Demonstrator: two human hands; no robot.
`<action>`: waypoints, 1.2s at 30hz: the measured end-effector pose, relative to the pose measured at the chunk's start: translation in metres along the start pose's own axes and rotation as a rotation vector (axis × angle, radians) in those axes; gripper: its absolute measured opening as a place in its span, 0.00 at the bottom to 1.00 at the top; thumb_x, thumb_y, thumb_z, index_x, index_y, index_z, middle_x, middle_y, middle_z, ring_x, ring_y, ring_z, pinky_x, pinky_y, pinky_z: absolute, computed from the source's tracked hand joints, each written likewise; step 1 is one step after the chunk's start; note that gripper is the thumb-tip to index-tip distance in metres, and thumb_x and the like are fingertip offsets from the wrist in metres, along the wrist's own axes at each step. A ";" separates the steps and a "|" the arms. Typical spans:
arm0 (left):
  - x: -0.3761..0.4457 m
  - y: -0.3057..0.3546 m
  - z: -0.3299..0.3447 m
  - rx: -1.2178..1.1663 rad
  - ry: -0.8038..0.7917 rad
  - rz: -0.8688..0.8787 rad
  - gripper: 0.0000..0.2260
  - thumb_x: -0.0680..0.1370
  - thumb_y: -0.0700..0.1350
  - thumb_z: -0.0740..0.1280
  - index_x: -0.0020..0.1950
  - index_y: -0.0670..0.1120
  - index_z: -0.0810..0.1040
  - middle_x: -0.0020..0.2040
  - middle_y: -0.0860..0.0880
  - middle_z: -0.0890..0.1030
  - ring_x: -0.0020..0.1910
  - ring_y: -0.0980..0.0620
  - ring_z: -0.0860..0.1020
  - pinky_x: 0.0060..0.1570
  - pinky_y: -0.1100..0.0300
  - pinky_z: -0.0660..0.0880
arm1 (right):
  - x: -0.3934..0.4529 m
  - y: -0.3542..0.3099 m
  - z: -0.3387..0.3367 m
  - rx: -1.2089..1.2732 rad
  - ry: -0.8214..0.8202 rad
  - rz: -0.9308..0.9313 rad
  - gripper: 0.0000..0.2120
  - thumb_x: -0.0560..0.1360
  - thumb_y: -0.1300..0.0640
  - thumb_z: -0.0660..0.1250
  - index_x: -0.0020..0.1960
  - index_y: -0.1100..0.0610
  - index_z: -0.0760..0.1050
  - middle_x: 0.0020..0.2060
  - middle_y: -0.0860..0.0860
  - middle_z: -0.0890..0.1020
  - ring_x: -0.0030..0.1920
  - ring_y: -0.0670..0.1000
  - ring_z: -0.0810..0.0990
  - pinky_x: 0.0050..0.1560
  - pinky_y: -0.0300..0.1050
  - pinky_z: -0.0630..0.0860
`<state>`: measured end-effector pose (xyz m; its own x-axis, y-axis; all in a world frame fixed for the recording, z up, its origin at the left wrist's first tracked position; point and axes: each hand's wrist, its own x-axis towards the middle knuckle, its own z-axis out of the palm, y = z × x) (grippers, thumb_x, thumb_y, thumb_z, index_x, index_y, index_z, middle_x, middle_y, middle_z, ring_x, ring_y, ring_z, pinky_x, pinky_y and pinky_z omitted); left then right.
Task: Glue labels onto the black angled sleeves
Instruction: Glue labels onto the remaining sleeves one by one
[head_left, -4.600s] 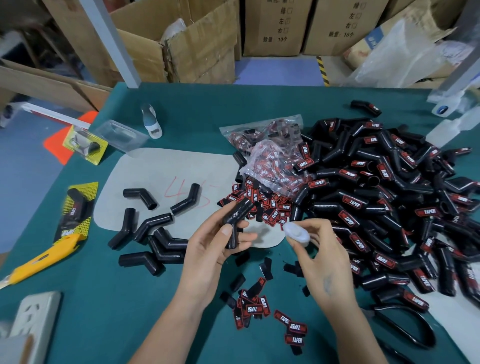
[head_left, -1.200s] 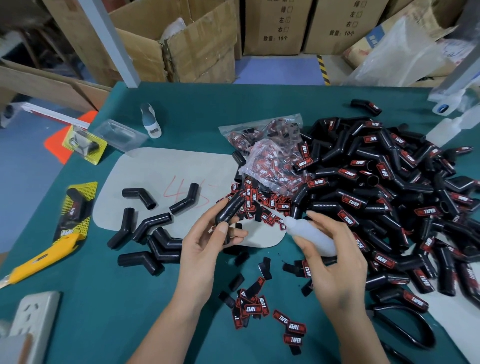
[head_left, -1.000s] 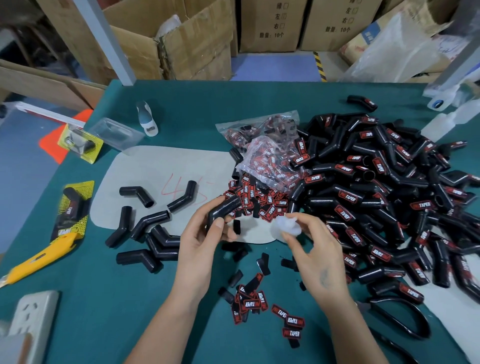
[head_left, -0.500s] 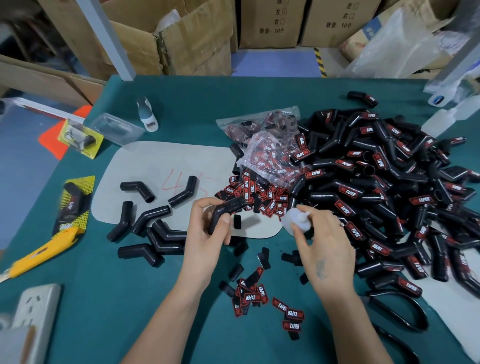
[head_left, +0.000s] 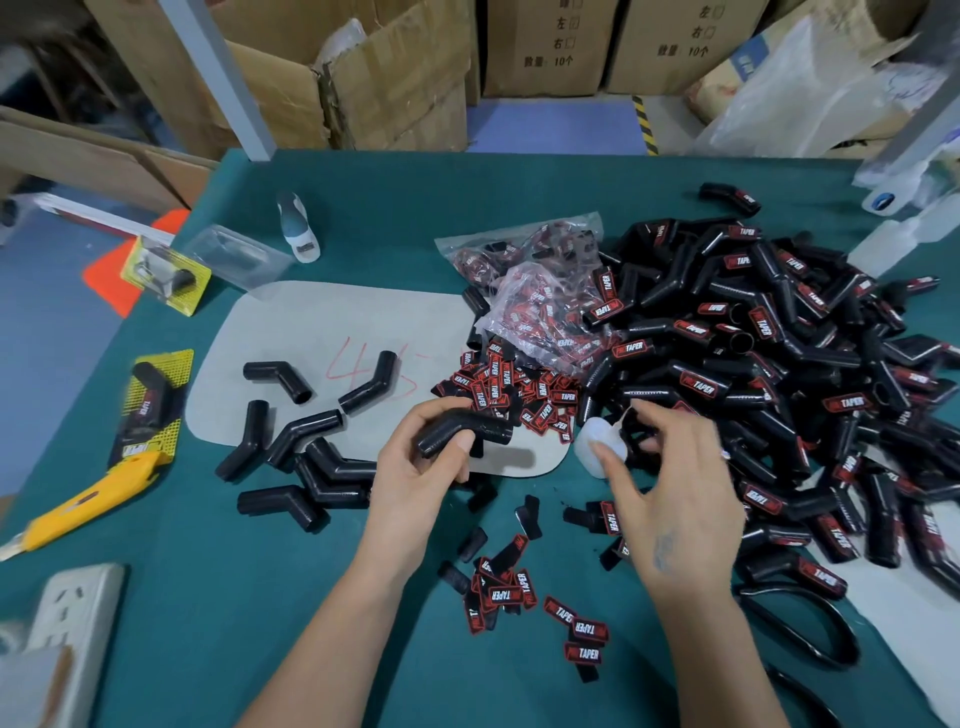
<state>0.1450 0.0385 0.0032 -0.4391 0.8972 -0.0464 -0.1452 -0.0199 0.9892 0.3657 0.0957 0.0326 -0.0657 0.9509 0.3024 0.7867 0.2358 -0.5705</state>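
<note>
Head view, and closest to us a scatter of loose red-and-black labels (head_left: 524, 587) lies on the green table (head_left: 260, 597), printed TAPER, just below and between the two forearms. Up from there, the left hand (head_left: 423, 467) grips a bare black angled sleeve (head_left: 460, 432), fingers curled over its top and thumb pressed along its near side, holding it above the edge of a pale grey mat (head_left: 322, 332). Across from it, the right hand (head_left: 670, 493) pinches a small white glue bottle (head_left: 597, 449) between thumb and fingertips, the other fingers loosely curled above it; the bottle sits apart from the sleeve, with a gap between them. Left of the hands, a cluster of unlabelled sleeves (head_left: 306, 457) rests partly on the mat, and further left a yellow utility knife (head_left: 78, 501) lies near the table edge. Right of the hands, a big heap of labelled sleeves (head_left: 779, 374) spreads wide. Just beyond the hands, more labels (head_left: 514, 387) are heaped beside clear plastic bags (head_left: 540, 280) of them. At the back, cardboard boxes (head_left: 395, 93) stand beyond the table.
</note>
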 end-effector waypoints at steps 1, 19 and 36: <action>0.000 0.000 0.000 -0.007 0.002 0.005 0.13 0.78 0.50 0.72 0.62 0.50 0.82 0.41 0.53 0.79 0.35 0.54 0.74 0.43 0.67 0.75 | -0.002 -0.002 -0.003 0.078 0.142 -0.101 0.15 0.81 0.46 0.70 0.64 0.52 0.77 0.56 0.50 0.78 0.51 0.50 0.79 0.43 0.48 0.77; -0.001 0.007 0.008 -0.160 0.059 0.021 0.13 0.79 0.46 0.71 0.64 0.51 0.79 0.56 0.45 0.83 0.53 0.47 0.84 0.53 0.54 0.83 | -0.017 -0.016 0.024 0.384 -0.689 -0.420 0.01 0.80 0.47 0.70 0.50 0.43 0.79 0.51 0.40 0.76 0.49 0.46 0.79 0.50 0.43 0.75; -0.001 0.003 0.003 -0.171 0.024 0.102 0.23 0.80 0.46 0.70 0.74 0.55 0.70 0.57 0.35 0.77 0.51 0.46 0.83 0.50 0.53 0.83 | -0.022 -0.030 0.010 0.975 -0.458 -0.148 0.06 0.78 0.45 0.73 0.54 0.42 0.84 0.48 0.45 0.87 0.49 0.51 0.88 0.51 0.42 0.82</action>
<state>0.1476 0.0384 0.0071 -0.4797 0.8762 0.0478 -0.2467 -0.1870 0.9509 0.3376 0.0697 0.0351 -0.5017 0.8366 0.2199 -0.0605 0.2196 -0.9737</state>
